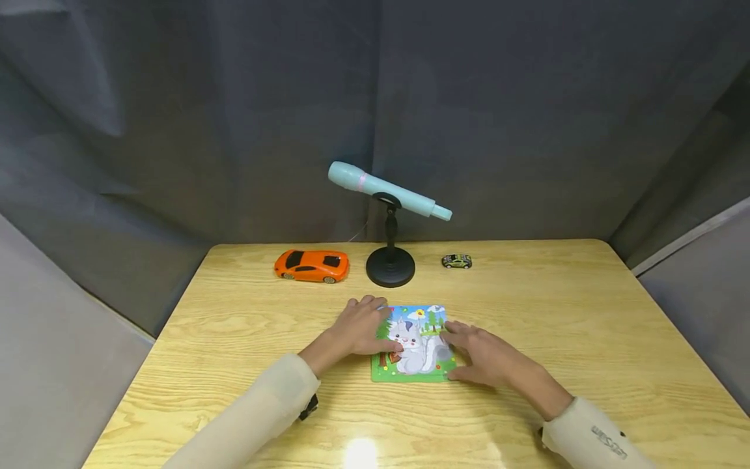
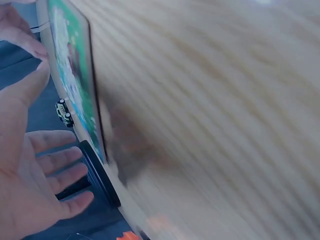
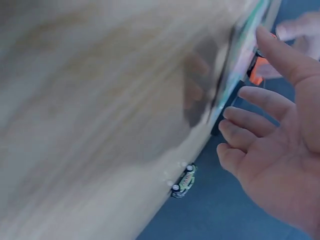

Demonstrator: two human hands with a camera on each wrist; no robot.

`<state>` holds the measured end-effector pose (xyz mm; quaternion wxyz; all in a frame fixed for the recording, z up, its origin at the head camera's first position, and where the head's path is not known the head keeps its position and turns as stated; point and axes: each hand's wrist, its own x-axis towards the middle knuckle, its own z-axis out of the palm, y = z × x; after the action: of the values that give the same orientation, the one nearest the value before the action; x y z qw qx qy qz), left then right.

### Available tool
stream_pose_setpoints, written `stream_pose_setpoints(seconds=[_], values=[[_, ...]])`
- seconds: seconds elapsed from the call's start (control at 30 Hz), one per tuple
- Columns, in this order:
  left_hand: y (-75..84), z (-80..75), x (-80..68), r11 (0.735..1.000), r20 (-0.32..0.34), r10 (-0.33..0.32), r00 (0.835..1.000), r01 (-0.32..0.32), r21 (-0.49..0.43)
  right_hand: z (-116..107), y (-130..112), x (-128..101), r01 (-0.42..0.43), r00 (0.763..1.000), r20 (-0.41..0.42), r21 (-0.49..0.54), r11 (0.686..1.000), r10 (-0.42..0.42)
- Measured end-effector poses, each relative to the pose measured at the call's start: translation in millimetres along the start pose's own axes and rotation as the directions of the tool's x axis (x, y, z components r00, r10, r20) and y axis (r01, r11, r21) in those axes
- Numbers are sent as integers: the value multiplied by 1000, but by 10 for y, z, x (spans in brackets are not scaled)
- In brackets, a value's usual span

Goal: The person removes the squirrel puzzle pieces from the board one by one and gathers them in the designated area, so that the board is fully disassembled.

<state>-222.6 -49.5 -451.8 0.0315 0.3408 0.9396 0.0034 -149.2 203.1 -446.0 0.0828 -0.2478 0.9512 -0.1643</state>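
Note:
A square puzzle board (image 1: 417,355) with a grey squirrel picture lies flat on the wooden table (image 1: 586,326), near its middle. My left hand (image 1: 363,324) rests at the board's left edge, thumb lying on the picture. My right hand (image 1: 476,352) touches the board's right edge with its fingers stretched out. In the left wrist view the left hand (image 2: 35,175) shows spread, straight fingers beside the puzzle board (image 2: 75,85). The right wrist view shows the right hand (image 3: 280,150) open too, its thumb near the puzzle board's edge (image 3: 245,55). Neither hand grips anything.
At the back of the table stand an orange toy car (image 1: 312,266), a black stand (image 1: 390,266) bearing a light-blue microphone (image 1: 387,189), and a small green toy car (image 1: 456,261). Dark curtains close off the back and sides.

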Motion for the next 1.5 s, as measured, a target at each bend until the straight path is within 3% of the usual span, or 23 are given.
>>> stream_pose_setpoints(seconds=[0.17, 0.33, 0.43, 0.57, 0.73, 1.27, 1.5], values=[[87, -43, 195, 989, 8, 8, 1000, -7, -147, 39, 64, -52, 47, 999, -12, 4, 999, -47], [179, -53, 365, 942, 14, 8, 1000, -3, -334, 80, 99, -51, 75, 997, 0, -9, 997, -75], [247, -48, 435, 926, 2, 23, 1000, -20, -377, 84, 105, -50, 69, 997, 19, -14, 998, -69], [344, -40, 496, 919, 12, 38, 999, -30, -394, 87, 104, -57, 47, 998, 51, -27, 999, -46], [414, -2, 554, 917, 51, 17, 999, 4, -398, 92, 91, -55, 45, 997, 58, -43, 998, -42], [483, 55, 664, 914, 129, -73, 989, 118, -389, 80, 60, -19, 70, 997, 39, -78, 994, -67], [500, 54, 670, 913, 130, -61, 990, 108, -393, 77, 56, -6, 95, 995, 32, -79, 992, -93]])
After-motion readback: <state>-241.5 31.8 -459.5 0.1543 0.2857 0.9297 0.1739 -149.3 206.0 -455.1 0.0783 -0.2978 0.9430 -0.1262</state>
